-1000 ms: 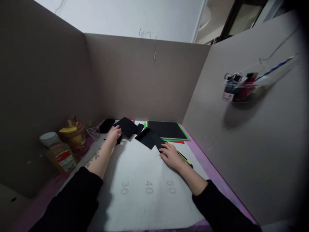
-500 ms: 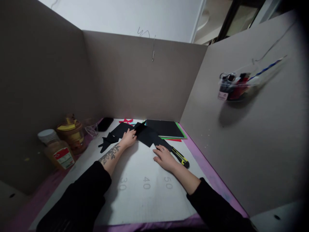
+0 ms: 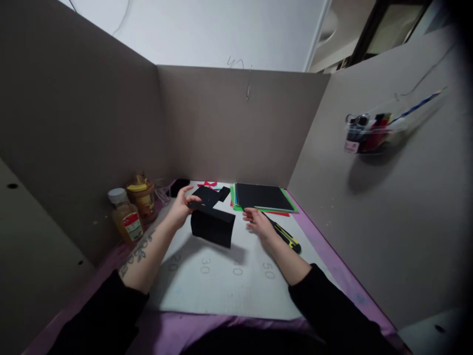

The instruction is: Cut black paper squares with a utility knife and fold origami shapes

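Observation:
A folded piece of black paper [image 3: 212, 229] hangs tilted above the white mat [image 3: 221, 291], casting a shadow on it. My left hand [image 3: 182, 207] grips its left end between thumb and fingers. To its right, my right hand [image 3: 258, 223] is open, fingers loosely bent and apart from the folded paper. The yellow-and-black utility knife [image 3: 287, 237] lies just beside that hand, partly hidden by it. Flat black paper pieces [image 3: 204, 195] rest on the mat behind my left hand.
A stack of coloured paper, black sheet [image 3: 264, 196] on top, lies at the back right. Red scraps [image 3: 210, 184] sit at the back. On the left stand a bottle [image 3: 125, 217] and a tub [image 3: 143, 197]. A clear holder [image 3: 371, 138] with tools hangs on the right wall.
My left hand has lifted the black paper off the mat, bringing it nearer. My right hand has risen slightly beside the utility knife. The camera view has shifted left.

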A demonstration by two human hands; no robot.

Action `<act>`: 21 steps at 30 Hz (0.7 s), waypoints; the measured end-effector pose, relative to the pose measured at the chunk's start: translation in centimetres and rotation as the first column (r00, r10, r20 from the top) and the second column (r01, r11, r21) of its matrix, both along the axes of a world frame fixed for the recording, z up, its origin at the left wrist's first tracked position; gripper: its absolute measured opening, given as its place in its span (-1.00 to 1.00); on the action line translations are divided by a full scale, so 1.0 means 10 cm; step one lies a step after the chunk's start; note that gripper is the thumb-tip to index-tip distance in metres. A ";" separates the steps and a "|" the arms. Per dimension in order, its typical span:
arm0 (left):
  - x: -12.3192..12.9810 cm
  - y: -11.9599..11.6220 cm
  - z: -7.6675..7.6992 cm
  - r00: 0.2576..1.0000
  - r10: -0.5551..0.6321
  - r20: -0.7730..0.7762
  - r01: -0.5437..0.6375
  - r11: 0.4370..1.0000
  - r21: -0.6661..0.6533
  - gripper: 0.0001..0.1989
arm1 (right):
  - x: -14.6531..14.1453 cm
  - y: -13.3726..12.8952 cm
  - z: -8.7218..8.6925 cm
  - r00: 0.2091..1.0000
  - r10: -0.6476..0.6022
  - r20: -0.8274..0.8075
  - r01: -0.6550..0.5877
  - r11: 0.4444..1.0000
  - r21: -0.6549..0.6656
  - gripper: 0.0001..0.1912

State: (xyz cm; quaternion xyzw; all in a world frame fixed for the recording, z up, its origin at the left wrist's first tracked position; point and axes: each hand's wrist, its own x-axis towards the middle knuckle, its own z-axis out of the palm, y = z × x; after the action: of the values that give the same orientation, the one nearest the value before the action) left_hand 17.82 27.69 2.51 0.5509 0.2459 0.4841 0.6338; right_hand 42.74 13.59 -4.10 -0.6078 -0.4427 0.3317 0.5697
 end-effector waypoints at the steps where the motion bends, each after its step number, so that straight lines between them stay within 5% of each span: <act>1: 0.03 -0.03 -0.09 0.999 -0.038 0.001 0.038 0.999 -0.026 -0.33 | -0.07 0.01 0.02 0.986 0.086 -0.142 -0.093 0.995 -0.044 -0.44; 4: 0.12 -0.16 -0.33 0.994 -0.104 0.016 0.105 0.992 -0.067 -0.53 | -0.30 0.01 0.05 0.876 0.331 -0.351 -0.380 0.922 -0.079 -0.53; 6: 0.17 -0.23 -0.42 0.996 -0.089 0.013 0.090 0.993 -0.070 -0.63 | -0.42 0.00 0.07 0.845 0.389 -0.366 -0.446 0.891 -0.084 -0.55; 16: 0.11 -0.39 -0.43 0.973 -0.180 -0.142 0.176 0.983 -0.043 -0.58 | -0.55 -0.06 0.07 0.954 0.249 -0.166 -0.282 0.934 -0.219 -0.75; 21: 0.08 -0.40 -0.45 0.809 -0.208 -0.550 0.267 0.963 0.029 -0.65 | -0.58 -0.09 0.11 0.963 0.267 -0.039 -0.268 0.935 -0.234 -0.79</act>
State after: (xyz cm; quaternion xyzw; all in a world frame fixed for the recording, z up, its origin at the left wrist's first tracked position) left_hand 18.61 23.65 -1.96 0.7240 0.3182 0.2376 0.5641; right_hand 36.96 12.67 -2.98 -0.6043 -0.4765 0.4587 0.4443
